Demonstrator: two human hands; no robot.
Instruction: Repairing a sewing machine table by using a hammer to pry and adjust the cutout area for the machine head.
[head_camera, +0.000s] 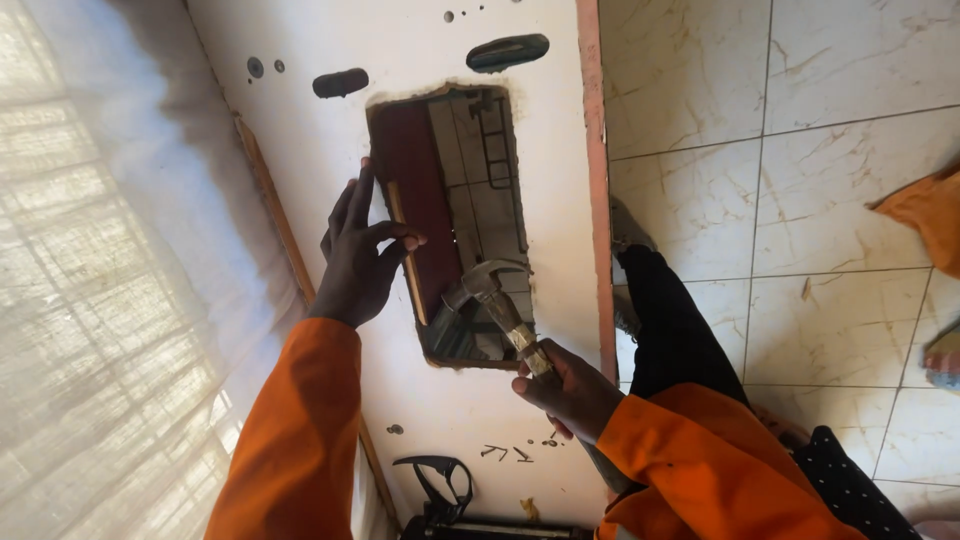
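Now my right hand (572, 385) grips a hammer (495, 300) inside the white worktop (320, 140)'s rectangular cutout (450, 225); my left hand (358, 255), fingers spread, pinches a thin wooden strip (405, 250) at its edge. Marbled floor tiles (800, 200) lie right.

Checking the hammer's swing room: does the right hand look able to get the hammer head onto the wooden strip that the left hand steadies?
Probably yes: the hammer in the right hand sits inside the opening, near the strip.

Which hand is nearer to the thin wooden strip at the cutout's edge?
Left. The left hand pinches the wooden strip; the right hand grips the hammer below it.
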